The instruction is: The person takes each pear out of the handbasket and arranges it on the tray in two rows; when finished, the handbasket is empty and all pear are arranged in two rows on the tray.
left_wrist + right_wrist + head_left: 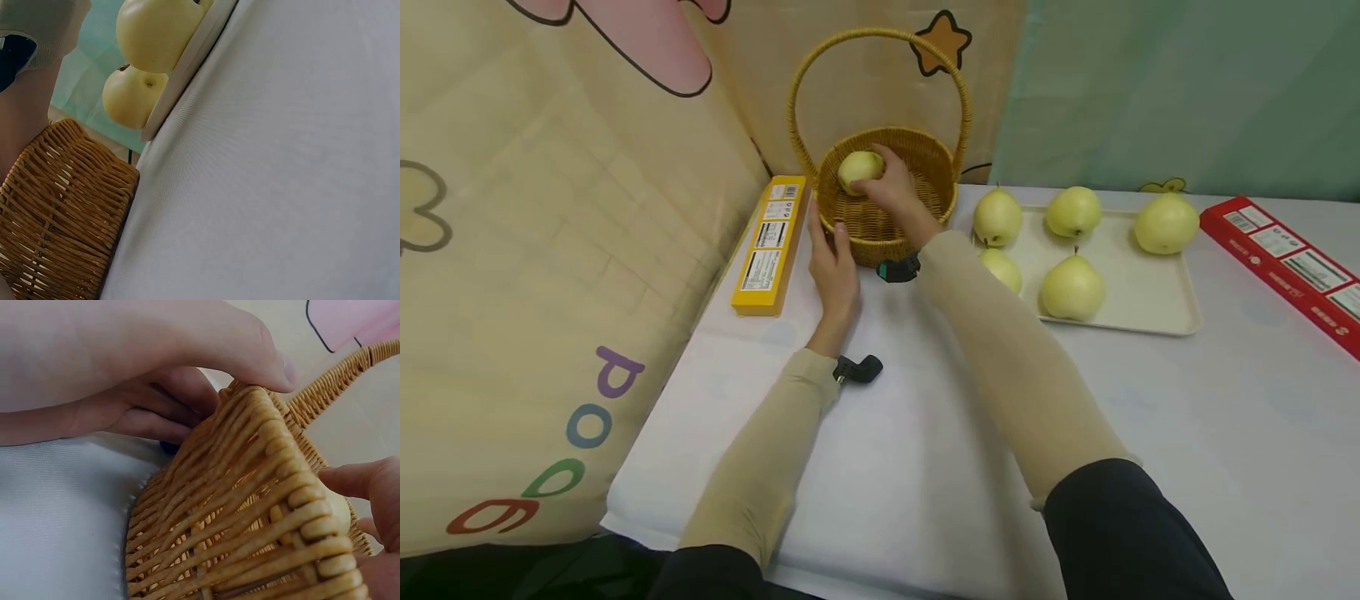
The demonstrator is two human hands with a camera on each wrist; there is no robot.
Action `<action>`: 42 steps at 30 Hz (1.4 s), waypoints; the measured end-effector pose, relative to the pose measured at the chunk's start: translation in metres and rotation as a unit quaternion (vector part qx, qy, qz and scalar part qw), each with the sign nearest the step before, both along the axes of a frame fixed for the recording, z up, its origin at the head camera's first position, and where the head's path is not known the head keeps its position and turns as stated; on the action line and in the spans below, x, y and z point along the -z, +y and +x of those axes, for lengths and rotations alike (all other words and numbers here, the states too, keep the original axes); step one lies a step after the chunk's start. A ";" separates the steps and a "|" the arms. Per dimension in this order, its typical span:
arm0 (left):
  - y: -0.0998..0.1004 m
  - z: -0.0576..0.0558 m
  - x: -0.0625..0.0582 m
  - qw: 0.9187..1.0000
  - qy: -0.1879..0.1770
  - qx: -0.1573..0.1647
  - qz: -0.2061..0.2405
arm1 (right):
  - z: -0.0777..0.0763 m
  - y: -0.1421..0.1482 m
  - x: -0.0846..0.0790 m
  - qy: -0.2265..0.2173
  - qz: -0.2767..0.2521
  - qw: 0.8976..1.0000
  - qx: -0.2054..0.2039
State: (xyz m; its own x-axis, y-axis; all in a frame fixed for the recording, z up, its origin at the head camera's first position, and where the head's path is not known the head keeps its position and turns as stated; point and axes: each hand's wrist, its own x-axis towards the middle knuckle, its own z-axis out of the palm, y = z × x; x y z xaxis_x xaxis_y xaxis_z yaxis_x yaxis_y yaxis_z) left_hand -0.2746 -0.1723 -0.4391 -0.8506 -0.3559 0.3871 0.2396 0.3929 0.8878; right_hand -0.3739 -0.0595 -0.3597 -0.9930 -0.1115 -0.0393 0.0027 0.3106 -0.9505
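Note:
Inside the round wicker basket [876, 252], a pale yellow-green pear [859, 169] lies toward the left, with my right hand [895, 187] gripping it between thumb and fingers. My left hand [835, 271] rests against the basket's outer left front, its fingers pointing up along the wall. In the right wrist view, the left thumb [250, 356] touches the basket rim [250, 400], while my right fingers [356, 478] reach over the far side to the partly hidden pear [340, 509].
Right of the basket, a white tray [1150, 300] bears several pears, one partly behind my right sleeve. A yellow box [772, 242] lies left of the basket. A red box [1285, 267] lies at the far right. The basket's tall handle [880, 33] arches overhead.

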 end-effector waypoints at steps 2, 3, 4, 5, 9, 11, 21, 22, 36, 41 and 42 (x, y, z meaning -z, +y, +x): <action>0.002 0.000 0.001 1.000 0.002 0.003 0.002 | -0.001 0.001 0.000 -0.007 -0.008 1.000 -0.007; 0.004 0.000 0.001 1.000 0.004 0.005 0.002 | -0.001 0.002 0.000 -0.009 -0.010 1.000 -0.011; 0.005 0.000 0.001 1.000 0.007 0.008 0.004 | -0.001 0.002 0.000 -0.010 -0.014 1.000 -0.016; 0.005 0.000 0.000 1.000 0.006 0.009 0.003 | -0.001 0.003 -0.001 -0.008 -0.010 1.000 -0.019; 0.006 0.001 -0.002 1.000 0.003 0.009 0.001 | -0.001 0.003 0.000 0.017 0.007 0.999 -0.037; 0.006 0.001 -0.003 1.000 -0.001 0.008 0.000 | 0.000 0.003 0.000 0.028 0.015 0.999 -0.044; 0.007 0.002 -0.005 1.000 -0.018 0.007 -0.010 | 0.000 0.003 0.003 0.055 0.047 0.995 -0.063; 0.006 0.002 -0.005 1.000 -0.020 0.005 -0.011 | 0.000 0.003 0.004 0.057 0.053 0.995 -0.065; 0.007 0.003 -0.004 0.999 -0.026 0.025 -0.002 | 0.001 0.004 0.011 0.093 0.107 0.985 -0.097; 0.010 0.002 -0.004 0.999 -0.028 0.028 -0.005 | 0.007 0.013 0.006 0.105 0.137 0.983 -0.070; 0.011 0.002 -0.004 0.999 -0.028 0.026 -0.007 | 0.009 0.015 0.004 0.108 0.143 0.982 -0.067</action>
